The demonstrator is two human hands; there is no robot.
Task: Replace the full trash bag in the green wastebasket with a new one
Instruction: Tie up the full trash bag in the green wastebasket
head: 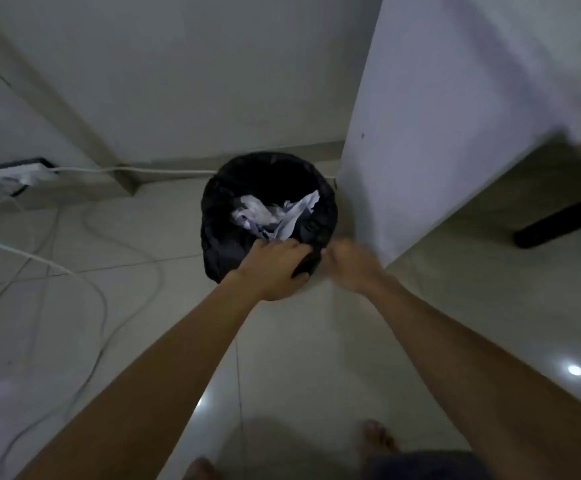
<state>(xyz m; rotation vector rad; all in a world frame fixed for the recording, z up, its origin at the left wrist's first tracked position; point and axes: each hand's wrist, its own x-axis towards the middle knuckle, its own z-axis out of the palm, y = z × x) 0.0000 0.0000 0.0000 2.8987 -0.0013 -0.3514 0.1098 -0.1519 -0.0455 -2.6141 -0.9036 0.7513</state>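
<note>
We note the black trash bag point(225, 233) on the tiled floor point(282, 358), in a corner just beside a white cabinet side point(438, 133). The bag is wrinkled, its mouth open and drawn over the rim, hiding the basket. Crumpled white paper point(275, 216) lies inside. The left hand point(275, 268) grips the bag's near edge, fingers curled over it. The right hand point(348, 261) is just beside it and blurred, so we cannot tell its grip. White cables point(91, 271) trail left.
</note>
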